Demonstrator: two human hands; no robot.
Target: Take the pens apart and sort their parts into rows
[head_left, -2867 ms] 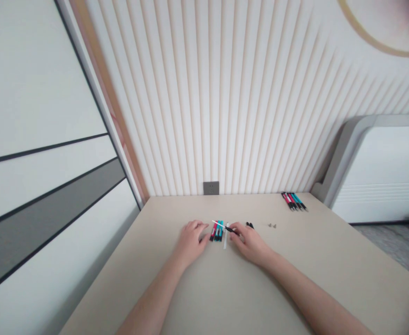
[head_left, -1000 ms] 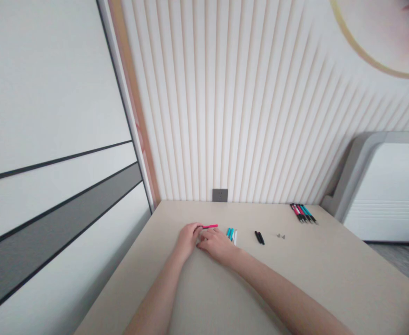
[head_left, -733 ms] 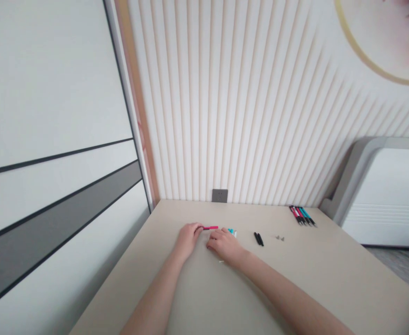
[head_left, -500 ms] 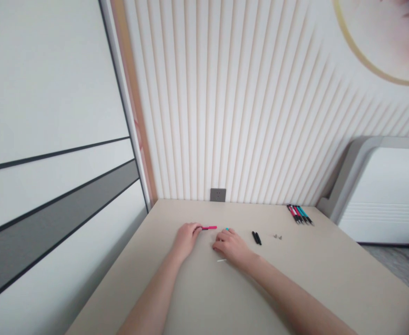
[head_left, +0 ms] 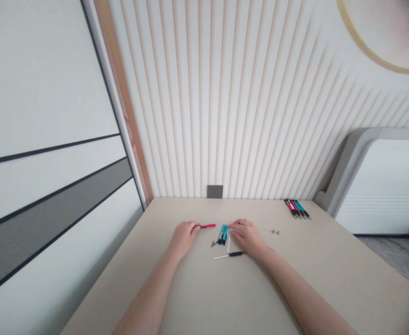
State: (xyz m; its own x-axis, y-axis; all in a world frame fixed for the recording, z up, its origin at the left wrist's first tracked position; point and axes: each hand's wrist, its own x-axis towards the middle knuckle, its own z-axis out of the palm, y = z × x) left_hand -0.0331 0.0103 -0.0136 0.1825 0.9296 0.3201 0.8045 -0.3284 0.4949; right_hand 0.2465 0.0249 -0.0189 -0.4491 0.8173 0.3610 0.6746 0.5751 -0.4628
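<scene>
My left hand (head_left: 184,238) is closed around the end of a pink pen barrel (head_left: 209,225), which points to the right. My right hand (head_left: 246,234) lies low over the table with its fingers stretched out leftward. Its fingertips are at the turquoise pen barrels (head_left: 222,234) and the thin white refills (head_left: 228,244) beside them; whether they touch these I cannot tell. Small dark pen parts (head_left: 214,243) are left of the barrels. Nearer to me, a black pen grip (head_left: 235,254) has a white refill sticking out of its left end.
Several pink and turquoise pens (head_left: 297,209) lie in a row at the table's back right. Two small grey pieces (head_left: 275,231) sit right of my right hand. A dark socket (head_left: 214,191) is on the ribbed wall (head_left: 204,116) behind the table (head_left: 190,298).
My right hand has shifted right, uncovering the turquoise barrels, refills and small parts. It now covers the spot where two black pieces lay. My left hand keeps the pink barrel; the view has shifted slightly.
</scene>
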